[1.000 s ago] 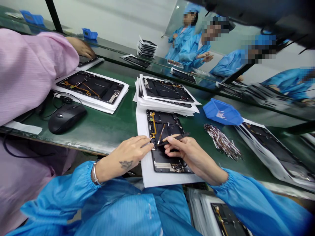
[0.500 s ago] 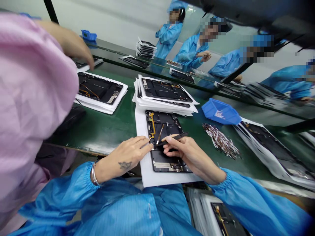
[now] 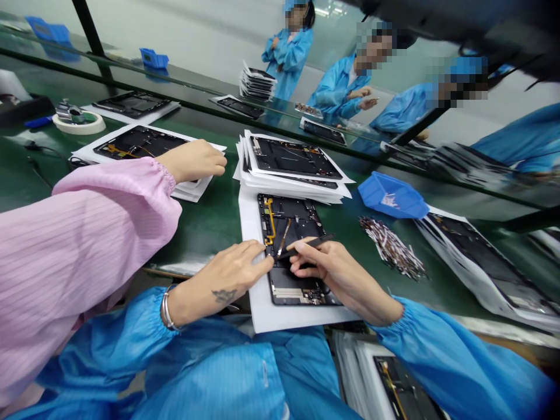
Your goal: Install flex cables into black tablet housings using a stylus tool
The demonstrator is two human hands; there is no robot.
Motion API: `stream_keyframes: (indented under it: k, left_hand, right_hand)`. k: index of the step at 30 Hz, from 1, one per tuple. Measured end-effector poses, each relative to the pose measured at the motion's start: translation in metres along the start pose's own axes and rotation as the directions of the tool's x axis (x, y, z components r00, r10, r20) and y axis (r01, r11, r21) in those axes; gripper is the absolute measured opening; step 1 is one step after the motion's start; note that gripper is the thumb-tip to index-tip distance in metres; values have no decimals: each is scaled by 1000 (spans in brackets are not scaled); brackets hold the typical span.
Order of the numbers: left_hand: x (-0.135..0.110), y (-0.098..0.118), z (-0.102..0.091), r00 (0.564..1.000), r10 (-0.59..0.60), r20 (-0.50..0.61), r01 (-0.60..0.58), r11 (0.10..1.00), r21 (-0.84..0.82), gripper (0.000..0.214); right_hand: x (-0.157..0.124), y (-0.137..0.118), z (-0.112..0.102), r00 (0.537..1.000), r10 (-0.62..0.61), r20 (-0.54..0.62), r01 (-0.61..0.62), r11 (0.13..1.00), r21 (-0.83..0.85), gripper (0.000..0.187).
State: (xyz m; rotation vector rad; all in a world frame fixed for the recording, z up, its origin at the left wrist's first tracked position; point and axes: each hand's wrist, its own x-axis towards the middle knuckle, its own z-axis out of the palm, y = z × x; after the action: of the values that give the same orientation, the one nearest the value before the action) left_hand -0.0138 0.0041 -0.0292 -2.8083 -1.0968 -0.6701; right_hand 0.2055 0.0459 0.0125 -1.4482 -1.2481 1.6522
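Observation:
An open black tablet housing with orange ribbon cables lies on white paper in front of me. My left hand is at the housing's left edge, its thumb and fingers bent and closed on that edge; the exact contact under the fingertips is hidden. In my right hand is a pair of black tweezers, pinched between thumb and fingers. Their tips point left, down to the inside of the housing, close to my left fingertips and a thin brown ribbon cable.
Behind the housing is a stack of papered housings. To the right are a heap of small strips, a blue bin and another housing. At left, a co-worker's pink-sleeved arm reaches over another housing. Several people in blue stand beyond.
The co-worker's pink sleeve has swung down and away from the camera, and that hand now rests over the left housing. My own hands and the tweezers have hardly moved.

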Motion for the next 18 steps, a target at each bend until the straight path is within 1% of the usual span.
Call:
stream_keyframes:
  k: [3,6,10,14,18]
  left_hand:
    - [-2,0,4,1000,29,-10,-28,999,31,27]
    - [-4,1,4,998,52,-36,-49,997,65,26]
    - [-5,2,-1,997,38,-67,-36,999,38,28]
    - [-4,2,-3,999,8,-50,-8,1000,7,29]
    - [-5,1,0,999,20,-33,-18,999,48,29]
  right_hand:
    - [0,0,0,1000,6,0,-6,1000,3,50]
    - [0,0,0,1000,4,6,-4,1000,13,48]
    - [1,0,-1,1000,-1,23,0,1000,31,47]
    - [2,0,-1,1000,3,27,-5,999,40,47]
    - [2,1,-1,1000,6,23,-7,999,43,48]
